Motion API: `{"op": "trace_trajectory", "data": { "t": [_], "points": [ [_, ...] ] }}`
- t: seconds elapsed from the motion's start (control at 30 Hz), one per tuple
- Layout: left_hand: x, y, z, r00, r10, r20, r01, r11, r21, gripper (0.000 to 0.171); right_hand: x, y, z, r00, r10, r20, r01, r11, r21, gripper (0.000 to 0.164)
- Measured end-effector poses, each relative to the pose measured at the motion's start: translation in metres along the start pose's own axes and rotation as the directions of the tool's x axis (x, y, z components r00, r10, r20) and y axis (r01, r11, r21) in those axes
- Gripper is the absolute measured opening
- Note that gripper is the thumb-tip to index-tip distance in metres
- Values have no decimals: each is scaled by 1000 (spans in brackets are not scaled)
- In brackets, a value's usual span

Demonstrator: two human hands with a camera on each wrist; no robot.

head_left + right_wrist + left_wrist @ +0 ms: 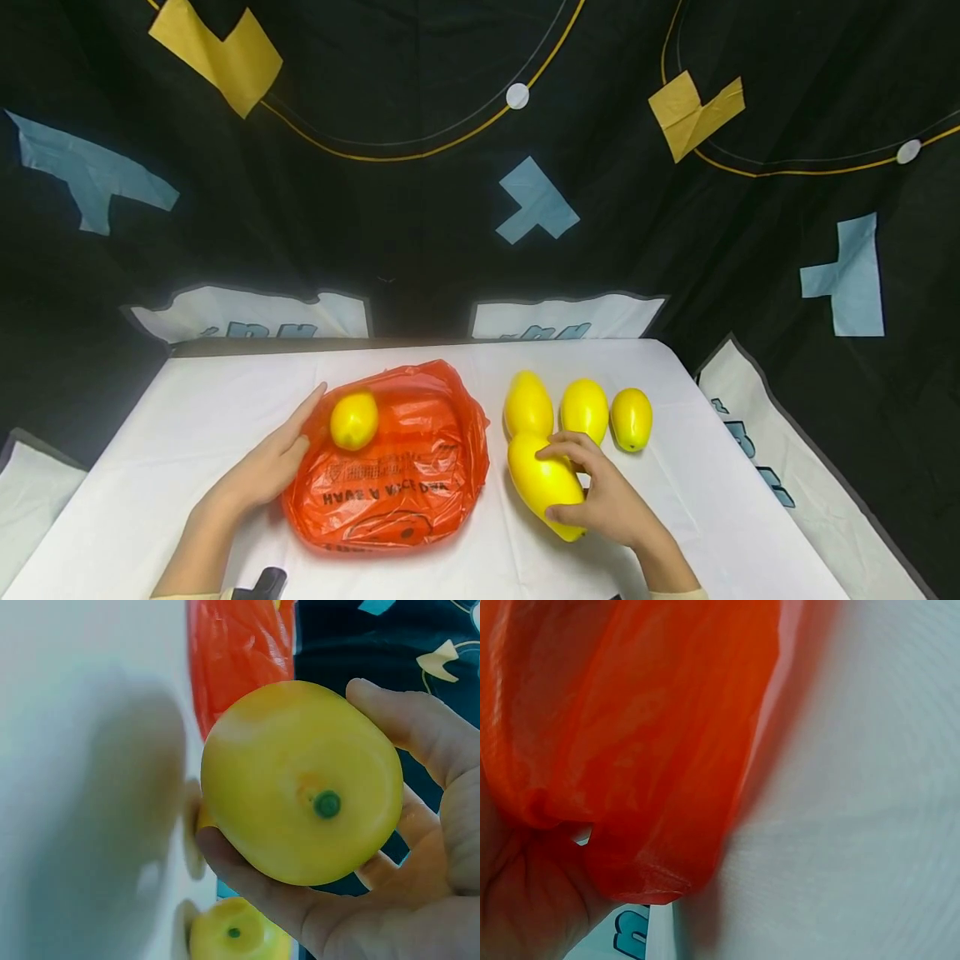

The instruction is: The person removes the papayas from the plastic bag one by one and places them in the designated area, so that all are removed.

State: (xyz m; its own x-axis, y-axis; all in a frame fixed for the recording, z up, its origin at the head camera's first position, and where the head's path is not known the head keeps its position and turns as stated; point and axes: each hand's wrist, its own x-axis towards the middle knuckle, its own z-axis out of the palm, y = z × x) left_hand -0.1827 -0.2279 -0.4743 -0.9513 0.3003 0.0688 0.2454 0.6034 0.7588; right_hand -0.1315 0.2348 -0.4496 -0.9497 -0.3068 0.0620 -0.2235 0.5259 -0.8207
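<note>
My right hand [600,492] grips a large, oblong yellow fruit [542,475] with thumb and fingers spread around its sides. In the right wrist view, the green stem end of that yellow fruit [300,780] faces the camera. My left hand [270,462] holds the left edge of a red plastic bag [420,500] with printed lettering. Part of the left hand [536,900] is hidden behind the bag in the left wrist view. A small round yellow fruit [354,421] lies at the bag's upper left; whether inside or on top, I cannot tell.
Beyond the right hand, three yellow fruits stand in a row: a long one [528,404], a middle-sized one [585,408] and a smaller one [632,419]. White cloth covers the table [712,517]. A black patterned curtain [420,225] hangs behind it.
</note>
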Motion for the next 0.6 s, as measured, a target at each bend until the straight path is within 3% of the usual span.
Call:
{"op": "trace_trajectory", "data": {
  "t": [0.6],
  "points": [
    [1, -2, 1, 1000, 5, 6, -5, 1000, -12, 70, -11, 16, 6, 997, 75, 30, -76, 997, 18, 62]
  ]
}}
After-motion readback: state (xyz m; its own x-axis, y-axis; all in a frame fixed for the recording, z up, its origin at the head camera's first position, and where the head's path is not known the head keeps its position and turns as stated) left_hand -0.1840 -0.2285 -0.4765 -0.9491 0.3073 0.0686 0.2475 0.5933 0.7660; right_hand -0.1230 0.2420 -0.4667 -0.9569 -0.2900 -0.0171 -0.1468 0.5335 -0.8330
